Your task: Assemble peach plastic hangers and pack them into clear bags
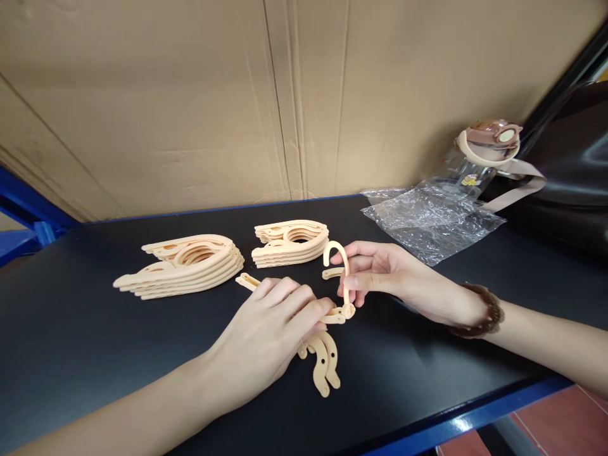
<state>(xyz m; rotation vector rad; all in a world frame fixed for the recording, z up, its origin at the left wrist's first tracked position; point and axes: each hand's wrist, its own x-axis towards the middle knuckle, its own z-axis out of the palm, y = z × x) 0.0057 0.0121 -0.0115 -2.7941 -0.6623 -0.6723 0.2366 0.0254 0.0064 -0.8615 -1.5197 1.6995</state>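
Observation:
Between my two hands is a cream plastic folding hanger, its parts joined at a round pivot. My right hand (pixel 380 272) pinches its upright hook (pixel 347 282) between thumb and fingers. My left hand (pixel 280 323) is closed over a hanger arm (pixel 247 281), whose ends stick out on both sides of the fingers. Just below my left hand lie loose curved hanger pieces (pixel 325 367), partly covered by it. Behind my right fingers another short piece (pixel 332 273) shows in part.
Two stacks of folded hangers, a left stack (pixel 190 269) and a middle stack (pixel 289 247), lie on the black table (pixel 85 354). A clear plastic bag (pixel 422 218) and a bottle with strap (pixel 489 152) stand back right, beside a dark bag (pixel 570 171). Cardboard (pixel 190 107) rises behind.

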